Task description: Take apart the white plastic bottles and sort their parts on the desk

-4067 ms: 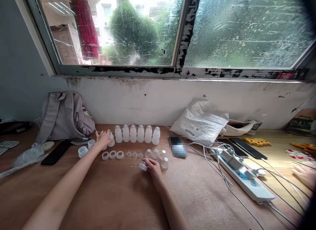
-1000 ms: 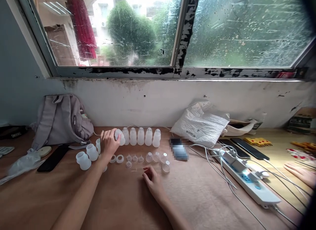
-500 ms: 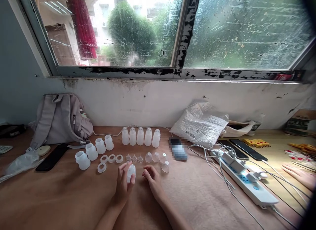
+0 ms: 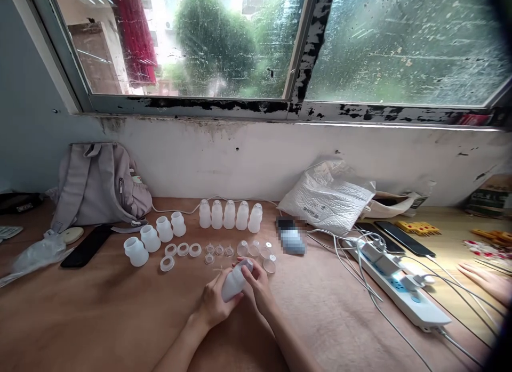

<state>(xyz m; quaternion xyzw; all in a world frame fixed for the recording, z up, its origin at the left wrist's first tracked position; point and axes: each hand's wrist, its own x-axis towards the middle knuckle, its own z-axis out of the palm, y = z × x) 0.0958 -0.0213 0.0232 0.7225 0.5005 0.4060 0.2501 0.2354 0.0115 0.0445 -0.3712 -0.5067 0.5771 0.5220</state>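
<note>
A frosted white baby bottle point(image 4: 232, 284) is tilted to the upper right between my hands. My left hand point(image 4: 214, 302) wraps round its body from the left. Fingers of my right hand point(image 4: 260, 286) close on its capped upper end. Just beyond lie several clear teats point(image 4: 219, 249), clear dome caps point(image 4: 269, 264) and white collar rings point(image 4: 167, 263). Open bottle bodies point(image 4: 136, 251) stand in a slanting row to the left. At the back, several capped bottles point(image 4: 229, 215) are lined up upright.
A grey backpack point(image 4: 100, 183) leans on the wall at left, near a black phone point(image 4: 86, 247). A silver mailer bag point(image 4: 326, 196) lies back right. A white power strip point(image 4: 420, 308) with trailing cables occupies the right side. Another person's hand point(image 4: 486, 281) rests at far right.
My right hand has come across from beside the bottle and now grips its top. The bottle has gone from upright to tilted. One teat, hidden before, now shows.
</note>
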